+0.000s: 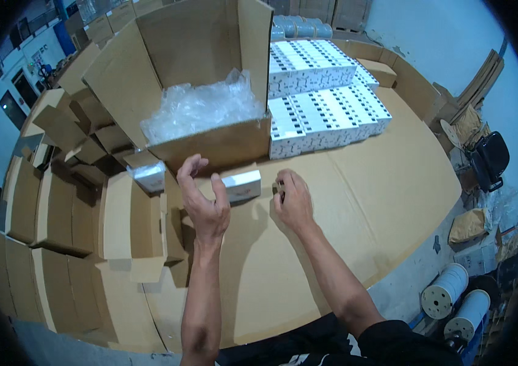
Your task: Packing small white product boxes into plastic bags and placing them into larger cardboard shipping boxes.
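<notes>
My left hand (pixel 202 195) is raised over the cardboard-covered table (pixel 362 183), fingers spread, its fingertips at the left end of a small white box (pixel 243 185) lying on the table. My right hand (pixel 292 198) rests just right of that box, fingers curled around a small dark object that I cannot make out. Behind the box stands a large open carton (pixel 210 146) lined with clear plastic film (pixel 201 108).
Stacks of white patterned boxes (pixel 326 116) fill the table's far right. Flat and folded cartons (pixel 57 219) pile up at left, with another small white box (pixel 149 177) among them. White spools (pixel 448 293) and a black chair (pixel 491 158) stand on the floor at right.
</notes>
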`<state>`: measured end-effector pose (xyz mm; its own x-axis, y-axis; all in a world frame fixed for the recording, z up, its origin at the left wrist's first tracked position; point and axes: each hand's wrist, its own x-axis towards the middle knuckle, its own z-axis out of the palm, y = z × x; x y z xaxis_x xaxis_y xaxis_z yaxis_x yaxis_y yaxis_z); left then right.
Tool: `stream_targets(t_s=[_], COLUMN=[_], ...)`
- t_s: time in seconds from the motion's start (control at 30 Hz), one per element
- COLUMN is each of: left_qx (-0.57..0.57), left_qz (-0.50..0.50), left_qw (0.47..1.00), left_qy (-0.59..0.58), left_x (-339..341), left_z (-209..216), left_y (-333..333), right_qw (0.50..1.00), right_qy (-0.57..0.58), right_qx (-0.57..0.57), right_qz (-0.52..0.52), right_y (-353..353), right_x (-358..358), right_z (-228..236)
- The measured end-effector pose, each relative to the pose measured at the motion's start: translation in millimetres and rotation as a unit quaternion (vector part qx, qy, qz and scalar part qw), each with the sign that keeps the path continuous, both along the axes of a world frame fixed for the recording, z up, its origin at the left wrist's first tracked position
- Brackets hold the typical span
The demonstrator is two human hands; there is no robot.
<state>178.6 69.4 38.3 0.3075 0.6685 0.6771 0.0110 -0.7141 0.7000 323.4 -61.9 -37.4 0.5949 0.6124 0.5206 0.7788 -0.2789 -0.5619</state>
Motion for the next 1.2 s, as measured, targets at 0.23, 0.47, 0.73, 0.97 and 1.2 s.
stream_targets(t_s=[0.23, 0.47, 0.73, 0.97, 1.2], left_qx=[0.035, -0.019, 0.168, 0.131, 0.094], left_qz=[0.021, -0.032, -0.148, -0.171, -0.169], left_qw=[0.997, 0.952, 0.824, 0.784, 0.826], left_qy=[0.069, 0.305, 0.52, 0.583, 0.529], left_x=[92, 160, 193, 201, 197], left_z=[91, 90, 60, 57, 36], left_y=[113, 246, 286, 295, 293], right_qw=[1.0, 0.999, 0.997, 0.997, 0.998], right_qy=[-0.019, -0.013, 0.038, 0.038, 0.02], right_qx=[-0.005, -0.029, -0.065, -0.058, -0.054], right_qz=[-0.002, 0.022, 0.018, 0.018, 0.015], right_y=[-3, 0, -2, 1, 0], right_x=[5, 2, 2, 3, 4], right_z=[2, 16, 17, 21, 17])
